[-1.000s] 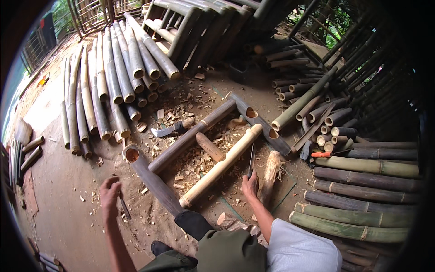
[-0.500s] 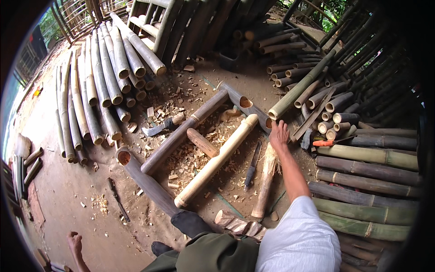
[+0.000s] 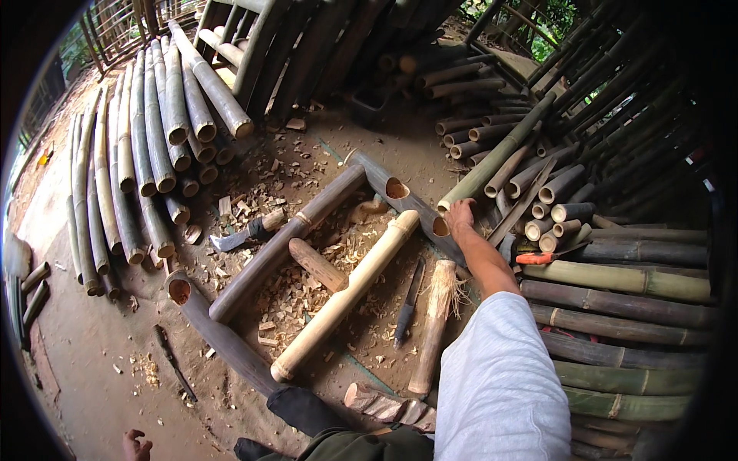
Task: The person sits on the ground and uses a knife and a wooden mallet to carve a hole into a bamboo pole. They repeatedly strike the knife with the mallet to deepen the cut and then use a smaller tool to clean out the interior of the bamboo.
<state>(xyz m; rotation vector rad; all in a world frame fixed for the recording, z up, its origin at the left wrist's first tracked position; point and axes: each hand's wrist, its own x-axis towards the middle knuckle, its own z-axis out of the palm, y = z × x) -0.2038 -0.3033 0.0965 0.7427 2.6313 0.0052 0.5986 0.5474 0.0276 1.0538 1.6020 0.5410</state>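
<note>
My right hand reaches forward, its fingers closed around the near end of a long greenish bamboo pole. Just left of it is a dark notched bamboo piece with reddish cut holes. At the lower left edge my left hand shows in part, fingers curled in, nothing seen in them. Between the hands lies a bamboo frame: a dark pole, a pale peeled pole, a short crosspiece and a dark notched pole. A dark-handled knife lies beside a frayed wooden billet.
Bamboo poles fan out at the far left, and more cut poles are stacked along the right. A hatchet lies among wood chips. A chisel-like tool lies at left, an orange-handled tool at right. A chopped log lies near me.
My right hand has moved onto the end of the greenish pole. My left hand has dropped toward the lower edge. The view has shifted, so the scene sits further left.
</note>
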